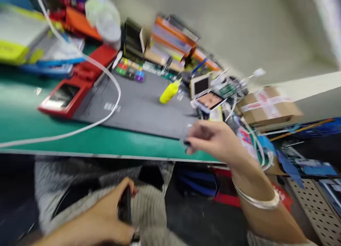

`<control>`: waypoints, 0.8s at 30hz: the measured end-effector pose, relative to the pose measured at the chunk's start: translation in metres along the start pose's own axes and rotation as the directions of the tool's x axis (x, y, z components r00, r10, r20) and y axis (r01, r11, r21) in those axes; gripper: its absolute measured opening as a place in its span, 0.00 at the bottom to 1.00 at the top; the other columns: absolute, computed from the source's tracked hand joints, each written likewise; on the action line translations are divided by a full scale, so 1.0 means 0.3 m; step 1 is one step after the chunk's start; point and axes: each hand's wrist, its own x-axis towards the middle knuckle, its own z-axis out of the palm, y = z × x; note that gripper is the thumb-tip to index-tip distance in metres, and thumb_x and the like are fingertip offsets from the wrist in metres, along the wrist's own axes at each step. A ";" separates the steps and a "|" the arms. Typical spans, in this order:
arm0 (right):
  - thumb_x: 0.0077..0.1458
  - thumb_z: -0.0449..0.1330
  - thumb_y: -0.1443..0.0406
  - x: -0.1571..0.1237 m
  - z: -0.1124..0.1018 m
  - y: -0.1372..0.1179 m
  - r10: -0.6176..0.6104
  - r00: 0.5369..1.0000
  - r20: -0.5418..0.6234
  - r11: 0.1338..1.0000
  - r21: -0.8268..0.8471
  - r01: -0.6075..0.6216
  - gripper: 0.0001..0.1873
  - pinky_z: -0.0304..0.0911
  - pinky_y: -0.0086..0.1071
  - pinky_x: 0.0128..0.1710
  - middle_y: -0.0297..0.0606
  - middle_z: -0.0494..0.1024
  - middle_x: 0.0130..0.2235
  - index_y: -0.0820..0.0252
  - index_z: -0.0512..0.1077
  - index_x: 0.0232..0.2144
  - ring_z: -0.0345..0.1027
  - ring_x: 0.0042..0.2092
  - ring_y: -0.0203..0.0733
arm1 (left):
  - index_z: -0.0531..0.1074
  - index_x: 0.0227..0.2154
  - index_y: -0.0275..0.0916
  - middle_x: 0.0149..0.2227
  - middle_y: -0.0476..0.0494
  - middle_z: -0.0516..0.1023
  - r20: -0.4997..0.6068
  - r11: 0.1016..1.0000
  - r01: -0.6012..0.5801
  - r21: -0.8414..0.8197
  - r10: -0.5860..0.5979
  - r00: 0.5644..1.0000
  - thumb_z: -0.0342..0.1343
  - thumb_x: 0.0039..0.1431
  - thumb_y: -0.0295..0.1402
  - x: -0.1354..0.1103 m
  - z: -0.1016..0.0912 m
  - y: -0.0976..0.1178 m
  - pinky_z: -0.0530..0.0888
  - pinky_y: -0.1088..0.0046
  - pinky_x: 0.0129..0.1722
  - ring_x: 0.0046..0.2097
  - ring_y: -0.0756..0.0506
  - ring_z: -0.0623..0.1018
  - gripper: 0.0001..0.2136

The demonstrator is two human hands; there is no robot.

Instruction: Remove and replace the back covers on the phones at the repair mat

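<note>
Low over my lap, my left hand [114, 214] is wrapped round a dark, flat, phone-like object [124, 205], seen nearly edge-on. My right hand [210, 137], with a white bangle on the wrist, hovers at the front edge of the grey work mat [149, 111]. Its fingers are curled together. Something small, partly clear and dark shows at the fingertips, too smeared to name. Beyond that hand, a yellow squeeze bottle [169, 92] with a pointed tip is on the mat.
A red device with a screen [66, 96] sits at the left, with a white cable [117, 93] looping across the green table [128, 143]. Boxes [173, 36] line the back. Small screen devices [209, 99] and a taped carton [266, 105] are at the right.
</note>
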 end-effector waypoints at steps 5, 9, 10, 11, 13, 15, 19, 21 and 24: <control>0.50 0.64 0.60 -0.322 0.290 -0.017 0.210 0.842 0.496 0.860 0.316 -0.401 0.14 0.52 0.25 0.19 0.32 0.70 0.18 0.60 0.67 0.19 0.59 0.20 0.30 | 0.63 0.41 0.41 0.41 0.48 0.72 -0.074 1.000 0.028 0.003 -0.028 0.997 0.67 0.38 0.37 -0.041 0.003 0.000 0.69 0.66 0.46 0.47 0.42 0.71 0.26; 0.53 0.58 0.57 -0.422 0.424 -0.022 0.376 0.705 0.601 0.641 0.381 -0.667 0.18 0.50 0.23 0.19 0.31 0.67 0.18 0.59 0.60 0.19 0.57 0.20 0.29 | 0.60 0.38 0.42 0.38 0.50 0.70 -0.143 0.979 0.122 0.166 -0.099 0.985 0.65 0.39 0.37 -0.053 0.022 0.072 0.65 0.73 0.36 0.39 0.47 0.69 0.24; 0.53 0.58 0.56 -0.430 0.437 -0.021 0.394 0.684 0.614 0.594 0.397 -0.699 0.18 0.51 0.23 0.20 0.31 0.68 0.19 0.59 0.60 0.19 0.58 0.21 0.29 | 0.60 0.38 0.43 0.37 0.51 0.69 -0.152 0.967 0.147 0.209 -0.116 0.981 0.65 0.39 0.37 -0.055 0.027 0.086 0.63 0.74 0.34 0.37 0.48 0.68 0.24; 0.52 0.58 0.57 -0.435 0.443 -0.018 0.400 0.667 0.628 0.562 0.407 -0.720 0.17 0.53 0.23 0.21 0.32 0.69 0.19 0.59 0.60 0.20 0.60 0.22 0.30 | 0.59 0.39 0.43 0.36 0.51 0.69 -0.156 0.954 0.170 0.247 -0.134 0.979 0.64 0.39 0.38 -0.057 0.032 0.097 0.62 0.74 0.33 0.35 0.48 0.67 0.24; 0.52 0.58 0.59 -0.438 0.443 -0.012 0.393 0.648 0.653 0.540 0.407 -0.737 0.15 0.58 0.24 0.24 0.34 0.72 0.20 0.60 0.61 0.20 0.63 0.24 0.31 | 0.58 0.39 0.44 0.33 0.53 0.67 -0.155 0.925 0.214 0.313 -0.173 0.973 0.64 0.39 0.42 -0.059 0.039 0.108 0.60 0.75 0.30 0.32 0.49 0.65 0.25; 0.52 0.57 0.62 -0.438 0.438 -0.004 0.363 0.642 0.675 0.558 0.395 -0.730 0.13 0.60 0.25 0.27 0.35 0.73 0.21 0.61 0.62 0.19 0.65 0.24 0.31 | 0.58 0.39 0.44 0.32 0.53 0.66 -0.166 0.899 0.243 0.363 -0.194 0.967 0.64 0.39 0.44 -0.059 0.045 0.112 0.60 0.75 0.30 0.31 0.49 0.64 0.27; 0.51 0.56 0.66 -0.438 0.442 0.005 0.353 0.632 0.690 0.605 0.348 -0.717 0.11 0.62 0.25 0.29 0.35 0.75 0.22 0.61 0.63 0.19 0.67 0.25 0.31 | 0.57 0.39 0.44 0.31 0.53 0.66 -0.206 0.862 0.278 0.423 -0.207 0.956 0.63 0.38 0.46 -0.058 0.056 0.118 0.60 0.74 0.30 0.32 0.48 0.64 0.27; 0.52 0.55 0.66 -0.438 0.446 0.005 0.360 0.640 0.679 0.640 0.319 -0.699 0.12 0.64 0.27 0.32 0.36 0.76 0.23 0.61 0.62 0.18 0.69 0.25 0.32 | 0.56 0.39 0.44 0.30 0.54 0.65 -0.213 0.848 0.301 0.436 -0.228 0.950 0.62 0.39 0.47 -0.060 0.059 0.124 0.60 0.74 0.30 0.32 0.48 0.64 0.27; 0.52 0.55 0.66 -0.435 0.443 0.004 0.351 0.667 0.658 0.697 0.292 -0.655 0.12 0.65 0.28 0.36 0.38 0.78 0.24 0.61 0.63 0.18 0.70 0.26 0.33 | 0.55 0.39 0.44 0.29 0.54 0.65 -0.225 0.831 0.323 0.453 -0.245 0.943 0.61 0.39 0.48 -0.066 0.060 0.129 0.60 0.73 0.30 0.32 0.47 0.63 0.27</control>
